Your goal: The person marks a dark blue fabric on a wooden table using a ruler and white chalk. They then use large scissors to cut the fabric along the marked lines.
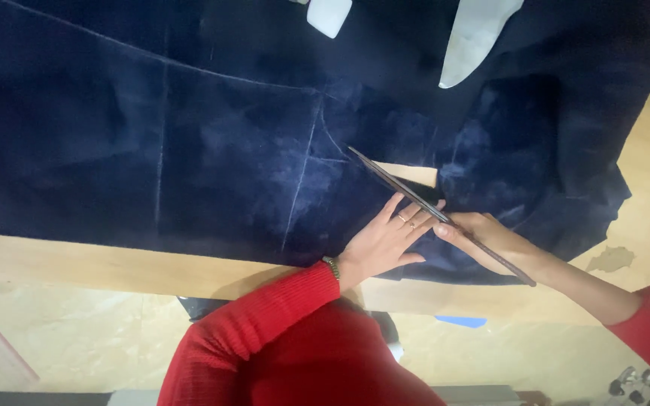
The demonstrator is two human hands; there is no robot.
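A large piece of dark blue velvet cloth [212,143] lies spread on a pale wooden table [77,263], marked with faint chalk lines. My left hand [381,240], with rings and a wrist bracelet, presses flat on the cloth near its front edge. My right hand [483,233] grips a long thin dark ruler [415,197] that slants up-left across the cloth, its tip near the chalk lines. Both arms wear red sleeves.
A white chalk block [329,15] and a pale curved pattern piece [472,37] rest on the cloth at the far side. A small blue scrap [460,321] lies below the table's front edge. Some small objects [633,383] sit on the floor at lower right.
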